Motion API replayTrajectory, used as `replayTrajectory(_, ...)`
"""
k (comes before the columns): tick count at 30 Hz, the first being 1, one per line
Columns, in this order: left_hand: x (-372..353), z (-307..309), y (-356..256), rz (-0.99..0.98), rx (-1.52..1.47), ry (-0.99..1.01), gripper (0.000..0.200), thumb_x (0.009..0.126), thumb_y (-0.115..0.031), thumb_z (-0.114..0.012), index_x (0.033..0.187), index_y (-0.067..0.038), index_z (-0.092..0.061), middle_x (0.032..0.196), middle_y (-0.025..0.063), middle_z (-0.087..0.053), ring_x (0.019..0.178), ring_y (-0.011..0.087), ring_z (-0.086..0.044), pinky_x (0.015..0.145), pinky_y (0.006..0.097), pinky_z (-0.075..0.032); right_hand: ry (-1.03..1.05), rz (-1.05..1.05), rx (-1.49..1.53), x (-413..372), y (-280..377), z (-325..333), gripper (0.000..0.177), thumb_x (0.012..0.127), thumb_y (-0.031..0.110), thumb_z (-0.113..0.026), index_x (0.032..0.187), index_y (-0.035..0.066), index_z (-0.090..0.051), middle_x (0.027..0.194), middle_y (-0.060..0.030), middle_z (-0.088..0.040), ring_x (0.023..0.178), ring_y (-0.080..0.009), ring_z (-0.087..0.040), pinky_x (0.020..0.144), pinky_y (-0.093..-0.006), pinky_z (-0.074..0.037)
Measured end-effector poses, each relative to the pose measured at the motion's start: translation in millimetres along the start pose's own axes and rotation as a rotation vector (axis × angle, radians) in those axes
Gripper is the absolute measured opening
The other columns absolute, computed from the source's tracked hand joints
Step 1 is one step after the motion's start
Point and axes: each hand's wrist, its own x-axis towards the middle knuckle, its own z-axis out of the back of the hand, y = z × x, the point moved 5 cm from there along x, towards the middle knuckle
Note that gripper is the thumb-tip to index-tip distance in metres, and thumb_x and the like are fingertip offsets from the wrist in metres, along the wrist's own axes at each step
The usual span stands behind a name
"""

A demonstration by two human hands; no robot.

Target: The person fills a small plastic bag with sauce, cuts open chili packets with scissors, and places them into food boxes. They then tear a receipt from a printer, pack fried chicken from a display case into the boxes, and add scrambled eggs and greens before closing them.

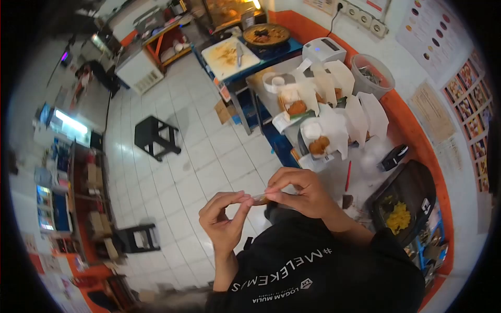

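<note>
A small clear plastic packet with something brownish in it (260,200) is stretched between my two hands in front of my black shirt. My left hand (225,216) pinches one end between thumb and forefinger. At the other end, the thumb and fingers of my right hand (301,194) close on it. Past my right hand, on the counter, stand several open white paper boxes (334,125) with rice and fried pieces (318,145) inside. A red pen (348,176) lies nearer to my right forearm.
A black tray (417,188) with yellow food and a black stapler-like object (393,157) are at the right. Behind the boxes are a white printer (323,50) and a clear tub (383,86). A knife (239,54) lies on a cutting board (219,55). Black stools (156,136) stand on the tiled floor.
</note>
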Motion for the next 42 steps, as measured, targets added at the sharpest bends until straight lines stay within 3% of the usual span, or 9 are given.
replayTrajectory(7, 122, 3, 30, -0.071, 0.106, 0.122, 0.030, 0.076, 0.008, -0.086, 0.103, 0.004, -0.073, 0.084, 0.0146, -0.077, 0.080, 0.0196, -0.075, 0.078, 0.0282, -0.056, -0.057, -0.011, -0.034, 102, -36, 36, 0.011, 0.092, 0.010, -0.076, 0.095, -0.001, -0.072, 0.090, -0.0106, -0.072, 0.084, -0.0206, -0.069, 0.075, -0.0333, -0.052)
replayTrajectory(10, 161, -12, 40, 0.013, 0.061, 0.206, 0.038, 0.076, 0.008, -0.087, 0.110, 0.005, -0.071, 0.087, 0.0172, -0.077, 0.084, 0.0210, -0.076, 0.081, 0.0304, -0.058, -0.107, 0.059, -0.191, 118, -37, 56, 0.014, 0.095, 0.015, -0.072, 0.093, 0.002, -0.066, 0.092, -0.0090, -0.069, 0.089, -0.0237, -0.065, 0.086, -0.0369, -0.047)
replayTrajectory(14, 204, -42, 69, 0.037, 0.057, 0.338, 0.035, 0.075, 0.009, -0.087, 0.107, 0.005, -0.072, 0.087, 0.0162, -0.077, 0.082, 0.0198, -0.075, 0.081, 0.0300, -0.057, -0.223, 0.119, -0.300, 120, -57, 83, 0.012, 0.096, 0.016, -0.069, 0.096, 0.005, -0.063, 0.095, -0.0077, -0.064, 0.093, -0.0254, -0.061, 0.093, -0.0387, -0.041)
replayTrajectory(17, 235, -72, 81, -0.073, 0.063, 0.542, 0.034, 0.074, 0.009, -0.087, 0.105, 0.005, -0.073, 0.085, 0.0144, -0.077, 0.080, 0.0188, -0.074, 0.079, 0.0286, -0.056, -0.355, 0.028, -0.273, 120, -66, 96, 0.009, 0.095, 0.014, -0.068, 0.099, 0.007, -0.063, 0.097, -0.0069, -0.062, 0.092, -0.0258, -0.060, 0.090, -0.0387, -0.041)
replayTrajectory(23, 281, -121, 103, -0.005, 0.093, 0.836, 0.044, 0.073, 0.012, -0.085, 0.114, 0.003, -0.074, 0.084, 0.0106, -0.076, 0.079, 0.0181, -0.073, 0.078, 0.0295, -0.056, -0.456, 0.086, -0.446, 128, -91, 110, 0.010, 0.093, 0.011, -0.070, 0.100, 0.009, -0.063, 0.095, -0.0051, -0.058, 0.091, -0.0235, -0.059, 0.089, -0.0384, -0.041)
replayTrajectory(24, 289, -129, 107, -0.036, 0.106, 0.899, 0.043, 0.072, 0.012, -0.085, 0.113, 0.003, -0.074, 0.084, 0.0111, -0.076, 0.079, 0.0181, -0.073, 0.077, 0.0291, -0.056, -0.424, 0.047, -0.480, 131, -94, 113, 0.013, 0.092, 0.010, -0.075, 0.100, 0.010, -0.066, 0.099, -0.0018, -0.065, 0.092, -0.0197, -0.061, 0.089, -0.0375, -0.043)
replayTrajectory(28, 325, -158, 136, -0.074, 0.043, 1.093, 0.043, 0.072, 0.013, -0.082, 0.113, 0.003, -0.074, 0.086, 0.0122, -0.076, 0.081, 0.0194, -0.074, 0.074, 0.0285, -0.056, -0.602, -0.020, -0.405, 156, -112, 120, 0.016, 0.090, 0.009, -0.076, 0.102, 0.009, -0.065, 0.101, -0.0029, -0.065, 0.095, -0.0201, -0.062, 0.087, -0.0372, -0.044)
replayTrajectory(33, 377, -185, 172, -0.084, 0.032, 1.304, 0.037, 0.075, 0.013, -0.081, 0.111, 0.004, -0.073, 0.086, 0.0135, -0.074, 0.079, 0.0196, -0.072, 0.071, 0.0284, -0.055, -0.632, -0.171, -0.492, 204, -136, 136, 0.022, 0.089, 0.010, -0.076, 0.107, 0.007, -0.064, 0.104, -0.0055, -0.066, 0.096, -0.0200, -0.064, 0.084, -0.0357, -0.045)
replayTrajectory(42, 438, -212, 262, 0.053, -0.074, 1.430, 0.032, 0.073, 0.001, -0.089, 0.102, 0.002, -0.074, 0.084, 0.0122, -0.076, 0.075, 0.0191, -0.075, 0.067, 0.0289, -0.060, -0.765, -0.474, -0.404, 233, -189, 170, 0.019, 0.083, 0.006, -0.081, 0.097, 0.007, -0.068, 0.095, -0.0068, -0.068, 0.087, -0.0218, -0.066, 0.075, -0.0372, -0.049)
